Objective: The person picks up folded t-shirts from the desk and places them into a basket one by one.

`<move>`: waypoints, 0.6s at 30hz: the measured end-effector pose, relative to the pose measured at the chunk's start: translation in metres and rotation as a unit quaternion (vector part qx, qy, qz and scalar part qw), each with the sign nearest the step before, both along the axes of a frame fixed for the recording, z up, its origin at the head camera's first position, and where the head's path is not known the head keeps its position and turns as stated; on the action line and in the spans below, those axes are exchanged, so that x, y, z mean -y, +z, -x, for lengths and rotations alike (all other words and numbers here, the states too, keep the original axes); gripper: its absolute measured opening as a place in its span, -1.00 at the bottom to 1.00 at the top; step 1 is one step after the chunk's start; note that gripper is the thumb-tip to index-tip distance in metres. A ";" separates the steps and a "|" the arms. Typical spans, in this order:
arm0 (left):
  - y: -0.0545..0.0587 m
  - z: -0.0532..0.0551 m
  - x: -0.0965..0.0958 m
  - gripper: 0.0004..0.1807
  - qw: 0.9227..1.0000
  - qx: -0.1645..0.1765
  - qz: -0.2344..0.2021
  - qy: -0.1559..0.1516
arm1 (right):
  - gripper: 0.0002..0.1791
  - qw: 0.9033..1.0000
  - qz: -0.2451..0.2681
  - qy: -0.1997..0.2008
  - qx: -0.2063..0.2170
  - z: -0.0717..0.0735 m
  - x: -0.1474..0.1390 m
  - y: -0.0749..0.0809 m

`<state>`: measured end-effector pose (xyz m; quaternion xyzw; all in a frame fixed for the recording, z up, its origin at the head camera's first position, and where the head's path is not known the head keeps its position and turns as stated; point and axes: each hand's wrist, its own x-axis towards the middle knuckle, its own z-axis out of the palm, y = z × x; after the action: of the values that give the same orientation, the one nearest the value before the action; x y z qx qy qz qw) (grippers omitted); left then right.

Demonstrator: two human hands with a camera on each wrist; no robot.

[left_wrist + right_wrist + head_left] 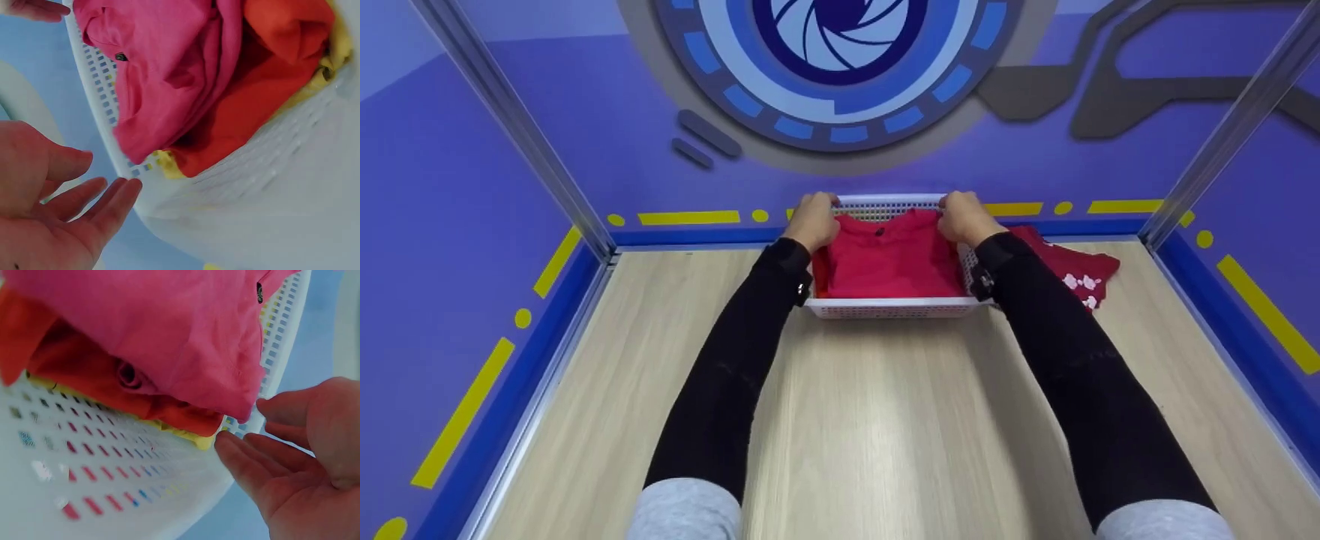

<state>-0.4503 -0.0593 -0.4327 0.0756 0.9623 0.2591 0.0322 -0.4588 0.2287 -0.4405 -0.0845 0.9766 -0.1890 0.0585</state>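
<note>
A white perforated plastic basket point(892, 303) sits by the back wall, filled with folded clothes. On top lies a pinkish-red shirt point(894, 259) with a small dark mark at its collar. Beneath it are an orange garment point(236, 124) and a yellow one point(197, 440). My left hand point(814, 222) is at the basket's far left corner, its fingertips right at the rim and the thumb held apart. At the far right corner, my right hand point(964, 217) has loosely bent fingers, with thumb and fingertips touching the rim. Neither hand curls round the basket.
A dark red garment point(1072, 270) with pale flower prints lies on the table right of the basket, partly behind the right forearm. The wooden table point(877, 420) is bounded by a blue-purple back wall point(585, 150) and side walls with metal corner posts.
</note>
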 end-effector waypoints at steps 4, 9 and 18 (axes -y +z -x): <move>0.008 -0.013 0.000 -0.47 0.998 -0.003 0.015 -0.061 | -0.64 0.999 0.004 0.041 -0.035 -0.013 -0.002 -0.003; 0.007 -0.041 -0.001 -0.63 0.985 -0.010 0.037 -0.168 | -0.68 0.988 0.032 0.128 -0.075 -0.043 0.001 -0.003; -0.014 -0.093 -0.004 -0.66 0.961 -0.017 0.071 -0.266 | -0.54 0.971 0.019 0.239 -0.022 -0.095 -0.001 -0.006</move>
<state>-0.3572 -0.0552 -0.4470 0.3311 0.9236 0.1713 0.0891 -0.3634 0.2300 -0.4464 -0.3210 0.9252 -0.1862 0.0792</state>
